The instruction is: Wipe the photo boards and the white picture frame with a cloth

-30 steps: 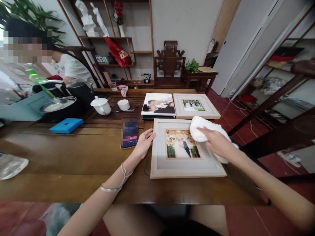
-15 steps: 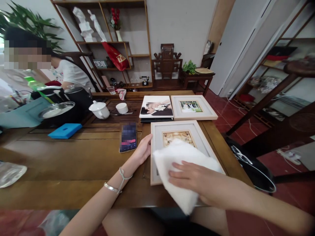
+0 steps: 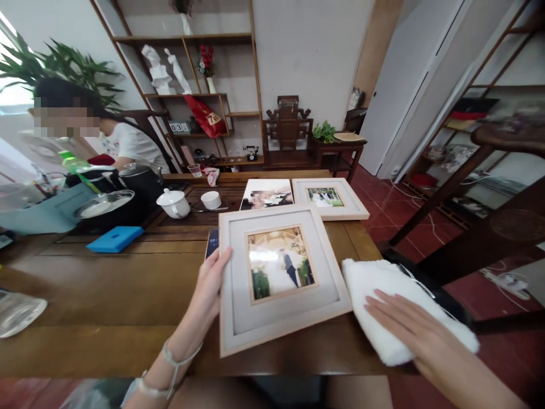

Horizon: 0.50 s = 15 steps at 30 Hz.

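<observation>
My left hand [image 3: 212,284] grips the left edge of a pale wooden picture frame [image 3: 326,295], thumb on the front and fingers behind. The frame is tilted up toward me and holds a photo of a couple, with a bright reflection on its surface. To the right of the frame, my right hand [image 3: 404,324] holds a folded white cloth [image 3: 361,284]. Its fingers lie stretched along the top of the cloth; the thumb is hidden. The cloth is by the table's right edge, beside the frame's lower right corner.
Behind lie another framed photo [image 3: 351,207] and a photo panel [image 3: 266,187]. A phone [image 3: 212,241] is partly covered by the frame. On the wooden table [image 3: 128,301] are a blue block [image 3: 114,238], a lidded white cup [image 3: 174,203] and a small white bowl [image 3: 210,199]. A person [image 3: 131,142] sits far left.
The picture frame has been raised from the table and turned, moving left and toward me in my left hand. My right hand has carried the white cloth off the frame to the right.
</observation>
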{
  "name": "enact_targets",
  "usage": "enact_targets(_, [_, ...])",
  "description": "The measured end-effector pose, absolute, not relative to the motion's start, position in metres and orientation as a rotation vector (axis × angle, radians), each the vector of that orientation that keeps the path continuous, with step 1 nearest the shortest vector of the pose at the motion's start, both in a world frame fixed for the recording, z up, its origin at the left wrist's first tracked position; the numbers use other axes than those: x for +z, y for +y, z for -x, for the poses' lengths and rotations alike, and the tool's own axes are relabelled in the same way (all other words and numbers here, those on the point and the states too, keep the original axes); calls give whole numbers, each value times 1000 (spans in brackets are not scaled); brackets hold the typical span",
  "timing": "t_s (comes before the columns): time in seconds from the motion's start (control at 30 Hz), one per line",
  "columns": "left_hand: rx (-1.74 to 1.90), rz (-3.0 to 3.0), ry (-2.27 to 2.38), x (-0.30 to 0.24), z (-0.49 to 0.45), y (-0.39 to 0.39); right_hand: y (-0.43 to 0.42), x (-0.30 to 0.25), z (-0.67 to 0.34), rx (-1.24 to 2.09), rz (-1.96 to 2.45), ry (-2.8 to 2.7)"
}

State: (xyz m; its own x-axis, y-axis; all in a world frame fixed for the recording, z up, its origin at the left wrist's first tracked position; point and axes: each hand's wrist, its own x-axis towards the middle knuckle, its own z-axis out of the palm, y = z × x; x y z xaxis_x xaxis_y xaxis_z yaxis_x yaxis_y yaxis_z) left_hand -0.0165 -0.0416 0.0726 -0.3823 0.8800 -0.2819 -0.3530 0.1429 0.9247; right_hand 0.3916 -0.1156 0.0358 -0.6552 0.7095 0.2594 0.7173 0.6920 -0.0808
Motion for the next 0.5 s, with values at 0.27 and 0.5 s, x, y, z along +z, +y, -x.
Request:
enact_targets(0.27, [1393,-359,1341,141,26,-35,-69,97,-350,1129,1249,-1836])
enact_targets(0.5, [1320,-503,1071,178,-26,36,-9,144,-322,1396,1191,-938])
